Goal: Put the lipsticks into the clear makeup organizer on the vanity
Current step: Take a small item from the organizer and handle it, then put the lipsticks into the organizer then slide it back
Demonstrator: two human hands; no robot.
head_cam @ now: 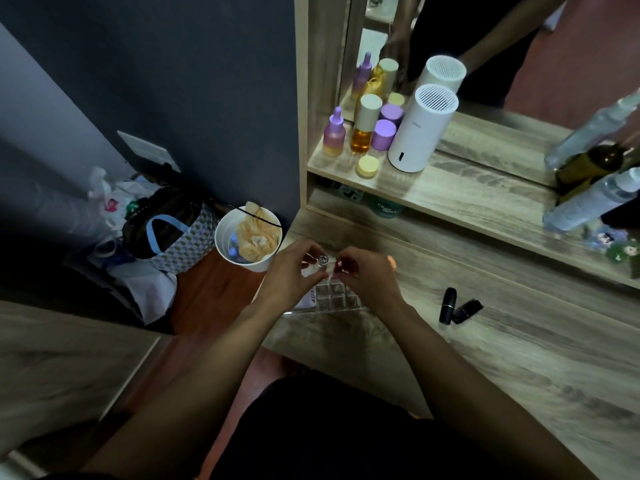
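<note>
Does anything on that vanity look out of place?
Two black lipsticks lie loose on the vanity, right of the organizer, not yet in it. Nothing looks spilled or broken.

organizer (334,298) half hidden by hands (291,271)

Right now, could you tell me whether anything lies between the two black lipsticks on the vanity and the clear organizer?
Nothing visible does: bare vanity top separates the black lipsticks from the clear organizer. Both hands hover over the organizer, each holding a small item.
</note>
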